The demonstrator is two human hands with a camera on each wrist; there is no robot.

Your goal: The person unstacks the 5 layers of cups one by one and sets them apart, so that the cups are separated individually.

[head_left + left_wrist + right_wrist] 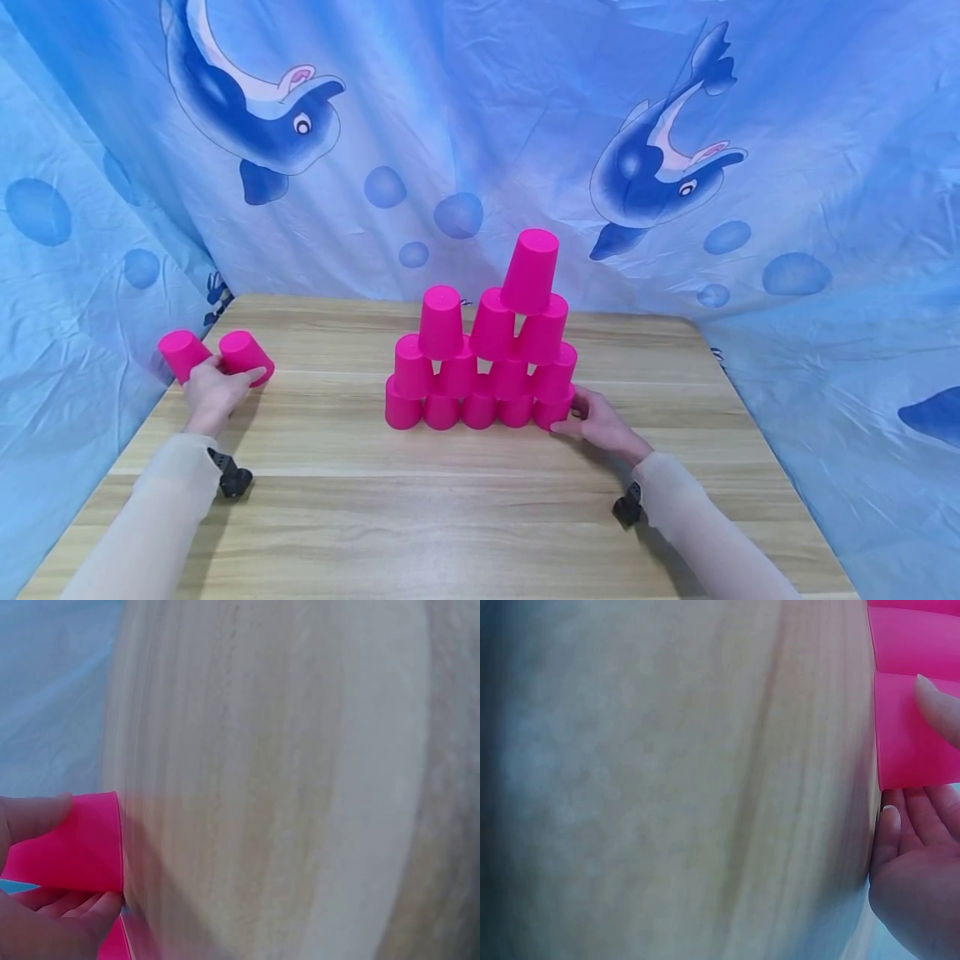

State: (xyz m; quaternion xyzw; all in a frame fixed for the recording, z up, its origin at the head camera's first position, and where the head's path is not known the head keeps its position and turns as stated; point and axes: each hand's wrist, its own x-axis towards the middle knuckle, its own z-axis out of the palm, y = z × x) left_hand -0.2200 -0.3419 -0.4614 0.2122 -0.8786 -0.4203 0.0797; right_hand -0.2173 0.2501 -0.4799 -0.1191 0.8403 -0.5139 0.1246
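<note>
Bright pink cups stand upside down in a stepped stack (478, 406) near the table's middle. Several cups form the bottom row, with fewer in each row above, and a single top cup (529, 271) sits right of centre. At the far left stand two more, a left-hand cup (183, 354) and a right-hand cup (242, 350). My left hand (211, 389) grips the right-hand cup, its thumb on one side and fingers between the two. My right hand (600, 422) holds the bottom row's right end cup (911, 731), thumb in front and fingers along its side.
Everything stands on a light wood-grain table (420, 517). A blue curtain (517, 125) printed with dolphins and bubbles hangs behind it and at both sides. The left-hand pair of cups is close to the table's left edge.
</note>
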